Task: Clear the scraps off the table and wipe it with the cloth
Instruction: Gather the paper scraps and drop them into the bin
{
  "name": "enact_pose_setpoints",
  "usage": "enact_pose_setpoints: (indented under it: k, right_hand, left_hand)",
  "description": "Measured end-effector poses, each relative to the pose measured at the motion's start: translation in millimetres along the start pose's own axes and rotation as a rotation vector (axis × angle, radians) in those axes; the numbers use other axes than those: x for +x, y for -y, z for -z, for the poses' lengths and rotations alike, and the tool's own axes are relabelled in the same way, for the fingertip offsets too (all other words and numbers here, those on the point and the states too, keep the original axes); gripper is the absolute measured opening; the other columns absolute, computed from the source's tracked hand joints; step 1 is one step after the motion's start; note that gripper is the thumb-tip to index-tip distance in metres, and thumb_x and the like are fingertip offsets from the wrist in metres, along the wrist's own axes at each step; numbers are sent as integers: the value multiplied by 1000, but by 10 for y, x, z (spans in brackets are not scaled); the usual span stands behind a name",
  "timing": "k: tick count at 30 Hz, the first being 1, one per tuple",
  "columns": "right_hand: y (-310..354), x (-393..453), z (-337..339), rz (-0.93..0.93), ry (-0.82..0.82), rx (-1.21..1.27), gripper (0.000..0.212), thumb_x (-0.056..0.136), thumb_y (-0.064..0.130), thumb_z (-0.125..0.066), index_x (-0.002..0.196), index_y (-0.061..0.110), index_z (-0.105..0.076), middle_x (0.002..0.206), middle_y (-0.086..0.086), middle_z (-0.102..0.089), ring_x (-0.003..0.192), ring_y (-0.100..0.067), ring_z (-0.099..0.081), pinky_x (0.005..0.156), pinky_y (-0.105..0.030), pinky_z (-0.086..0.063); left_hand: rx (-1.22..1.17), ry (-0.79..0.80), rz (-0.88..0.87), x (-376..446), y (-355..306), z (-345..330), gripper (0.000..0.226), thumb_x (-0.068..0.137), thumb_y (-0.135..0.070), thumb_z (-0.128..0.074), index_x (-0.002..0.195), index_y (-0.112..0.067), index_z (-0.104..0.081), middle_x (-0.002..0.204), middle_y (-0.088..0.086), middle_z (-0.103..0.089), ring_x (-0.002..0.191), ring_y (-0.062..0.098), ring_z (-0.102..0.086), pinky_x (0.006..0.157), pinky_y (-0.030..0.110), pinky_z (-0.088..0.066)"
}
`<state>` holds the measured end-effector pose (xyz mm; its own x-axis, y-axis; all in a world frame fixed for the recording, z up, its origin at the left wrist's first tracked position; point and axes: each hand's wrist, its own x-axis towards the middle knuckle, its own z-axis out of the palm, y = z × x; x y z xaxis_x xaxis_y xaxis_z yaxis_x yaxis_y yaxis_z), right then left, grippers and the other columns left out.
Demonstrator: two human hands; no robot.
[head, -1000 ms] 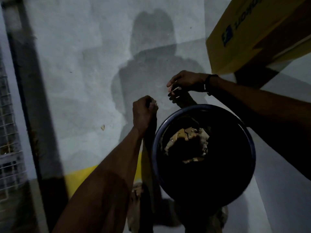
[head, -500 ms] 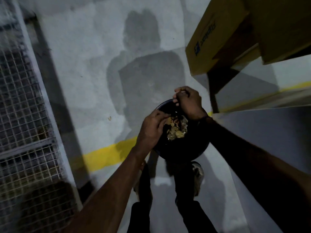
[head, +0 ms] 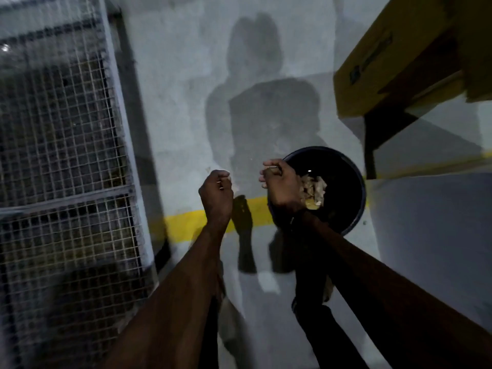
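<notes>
Left hand [head: 216, 194] is off the bin rim since half a second ago; it now sits clear to the left of the bin [head: 343, 182], over the grey floor [head: 181, 107]. Fingers curled into a loose fist; can't tell if anything is inside it. A small pale fleck shows at the knuckles, too small to identify.

Right hand [head: 282, 183] has shifted from the far rim to the bin's left rim. Fingers curled, pinching something thin and pale at the fingertips [head: 269, 164]; too blurred to say what it is. Wrist overlaps the near-left part of the rim.

Bin is black, round, seen from above, mouth facing the camera. It now sits further right in view than before. Scraps [head: 314, 191] are inside it: a crumpled tan and pale heap against the left inner wall, just right of the right hand. One small bright glint on the inner wall above the heap.

Yellow stripe [head: 186, 222] runs across the floor, passing behind both forearms and under the bin. Person's shadow falls on the floor ahead, above the hands.

Wire mesh cage [head: 66, 155] with a grey frame fills the left side, larger in view than half a second ago. Yellow cardboard box [head: 378, 62] at top right, blue print on its side, unreadable. It sits on a dark-legged desk [head: 372, 145] whose leg comes down just right of the bin. No cloth in view.
</notes>
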<state>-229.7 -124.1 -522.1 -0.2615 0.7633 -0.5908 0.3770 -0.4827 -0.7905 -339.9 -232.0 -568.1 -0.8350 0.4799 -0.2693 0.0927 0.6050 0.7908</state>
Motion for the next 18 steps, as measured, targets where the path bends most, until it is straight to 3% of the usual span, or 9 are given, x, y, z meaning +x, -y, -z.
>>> enact_pose_setpoints:
  k: [4,8,12,16,18]
  right_hand:
    - [-333,179,-709,72,26,-144,11,91,17,-62,98,23,-69,89,-3,-75,84,-20,-74,86,-40,-61]
    - [-766,522,-1284,87,67,-221,10,97,13,-65,106,15,-72,100,-9,-77,96,-23,-74,91,-29,-55]
    - [-1199,1022,-1650,22,117,-353,25,100,12,-60,121,8,-73,121,-11,-75,115,-26,-69,98,-20,-44]
    - [-1475,1413,-1966,-31,178,-388,32,100,9,-54,127,7,-71,129,-13,-72,123,-28,-66,112,-31,-46]
    - [-1557,1522,-2075,-57,202,-396,34,101,10,-55,131,7,-68,133,-12,-70,125,-26,-64,106,-22,-43]
  left_hand:
    - [25,-67,124,387,499,44,21,91,-5,-52,94,-12,-72,85,8,-76,82,26,-72,77,35,-57]
    - [87,-72,31,920,1050,8,17,93,0,-57,96,-6,-72,91,9,-76,84,23,-70,75,25,-47]
    - [97,6,37,1474,1499,-171,17,88,4,-63,100,-5,-72,89,10,-73,82,19,-67,77,26,-53]
    - [171,152,-55,1767,1815,-287,28,81,-4,-65,108,-2,-73,99,18,-72,86,20,-66,76,8,-46]
    - [246,221,-123,1772,1935,-285,39,78,-21,-55,108,-4,-73,101,20,-70,92,31,-68,84,29,-52]
